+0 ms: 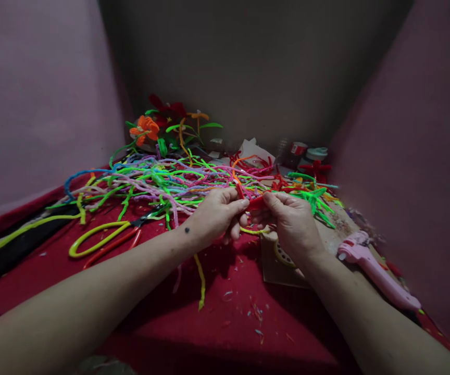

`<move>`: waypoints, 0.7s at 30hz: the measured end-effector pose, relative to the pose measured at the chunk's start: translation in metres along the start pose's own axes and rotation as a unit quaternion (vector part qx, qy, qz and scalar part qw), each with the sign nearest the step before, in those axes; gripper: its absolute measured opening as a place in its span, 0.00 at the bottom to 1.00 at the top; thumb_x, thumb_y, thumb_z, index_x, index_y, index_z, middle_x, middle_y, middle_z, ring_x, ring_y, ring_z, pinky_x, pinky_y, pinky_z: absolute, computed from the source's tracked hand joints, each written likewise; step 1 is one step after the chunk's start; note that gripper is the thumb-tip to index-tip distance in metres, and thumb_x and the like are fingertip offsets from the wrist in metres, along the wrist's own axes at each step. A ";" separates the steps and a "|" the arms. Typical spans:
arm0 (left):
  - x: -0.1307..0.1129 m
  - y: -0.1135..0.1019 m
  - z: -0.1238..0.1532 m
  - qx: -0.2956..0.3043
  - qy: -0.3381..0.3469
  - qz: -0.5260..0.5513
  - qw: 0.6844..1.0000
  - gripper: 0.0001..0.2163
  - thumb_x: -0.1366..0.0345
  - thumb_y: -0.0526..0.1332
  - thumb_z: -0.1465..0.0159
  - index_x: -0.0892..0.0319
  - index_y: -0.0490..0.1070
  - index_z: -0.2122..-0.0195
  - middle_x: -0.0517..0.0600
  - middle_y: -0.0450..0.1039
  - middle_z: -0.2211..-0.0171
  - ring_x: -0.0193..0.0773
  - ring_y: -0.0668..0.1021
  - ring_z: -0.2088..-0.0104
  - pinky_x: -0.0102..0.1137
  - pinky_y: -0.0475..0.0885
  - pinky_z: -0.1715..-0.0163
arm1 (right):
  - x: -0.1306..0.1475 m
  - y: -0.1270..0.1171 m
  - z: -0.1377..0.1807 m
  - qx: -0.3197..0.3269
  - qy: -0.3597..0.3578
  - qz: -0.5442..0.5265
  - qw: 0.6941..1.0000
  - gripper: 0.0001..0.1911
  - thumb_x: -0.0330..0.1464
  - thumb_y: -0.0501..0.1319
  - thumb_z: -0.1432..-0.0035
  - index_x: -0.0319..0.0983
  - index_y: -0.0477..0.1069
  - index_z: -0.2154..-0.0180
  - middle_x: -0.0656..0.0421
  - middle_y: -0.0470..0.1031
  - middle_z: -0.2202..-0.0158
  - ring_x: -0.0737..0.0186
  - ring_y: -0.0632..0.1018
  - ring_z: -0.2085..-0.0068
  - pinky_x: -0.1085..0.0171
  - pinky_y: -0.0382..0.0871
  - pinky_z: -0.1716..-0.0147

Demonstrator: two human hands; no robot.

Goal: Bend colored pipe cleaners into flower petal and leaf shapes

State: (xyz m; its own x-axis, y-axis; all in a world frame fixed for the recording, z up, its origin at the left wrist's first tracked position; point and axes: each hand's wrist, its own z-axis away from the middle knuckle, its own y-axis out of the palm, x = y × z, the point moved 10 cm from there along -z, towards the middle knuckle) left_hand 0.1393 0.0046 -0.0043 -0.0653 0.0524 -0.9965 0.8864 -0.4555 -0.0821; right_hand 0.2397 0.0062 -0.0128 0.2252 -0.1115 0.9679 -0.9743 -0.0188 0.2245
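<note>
Between my two hands is a red pipe cleaner piece (257, 203), held above the table. My left hand (225, 211) pinches its left end between thumb and forefinger, where a short red bit sticks up. At the right end, the thumb and fingers of my right hand (289, 216) are closed on it; its exact shape is partly hidden by the fingers. Just behind my hands spreads a tangled heap of coloured pipe cleaners (162, 179) in green, pink, purple, blue and yellow.
Scissors with yellow and red handles (100, 239) lie left on the red cloth (162, 323). A pink glue gun (379, 271) rests at right, near a cardboard piece (283, 276). Pipe cleaner flowers (146, 129), a dark bottle (297, 151) and a lidded container (316, 153) stand at the back.
</note>
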 end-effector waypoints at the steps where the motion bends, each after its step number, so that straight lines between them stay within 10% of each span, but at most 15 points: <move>1: 0.000 0.000 0.000 0.002 0.002 0.011 1.000 0.08 0.67 0.53 0.39 0.61 0.62 0.75 0.42 0.64 0.87 0.25 0.64 0.91 0.20 0.58 0.92 | 0.000 0.000 0.000 0.004 0.002 -0.002 1.000 0.12 0.38 0.62 0.51 0.34 0.71 0.76 0.58 0.74 0.82 0.67 0.73 0.83 0.70 0.67 0.84; 21: -0.002 0.001 -0.001 0.008 0.020 0.024 0.999 0.04 0.70 0.54 0.40 0.63 0.64 0.72 0.43 0.67 0.81 0.24 0.66 0.89 0.19 0.58 0.93 | -0.006 0.012 0.000 0.059 0.008 -0.072 0.996 0.08 0.35 0.64 0.53 0.36 0.71 0.73 0.60 0.74 0.80 0.70 0.72 0.81 0.70 0.66 0.79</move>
State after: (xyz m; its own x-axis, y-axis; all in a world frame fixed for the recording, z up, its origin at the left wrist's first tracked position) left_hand 0.1405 0.0050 -0.0028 -0.0047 0.0663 -0.9978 0.8804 -0.4729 -0.0355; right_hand 0.2264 0.0070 -0.0161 0.3619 -0.0825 0.9286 -0.9256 -0.1506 0.3473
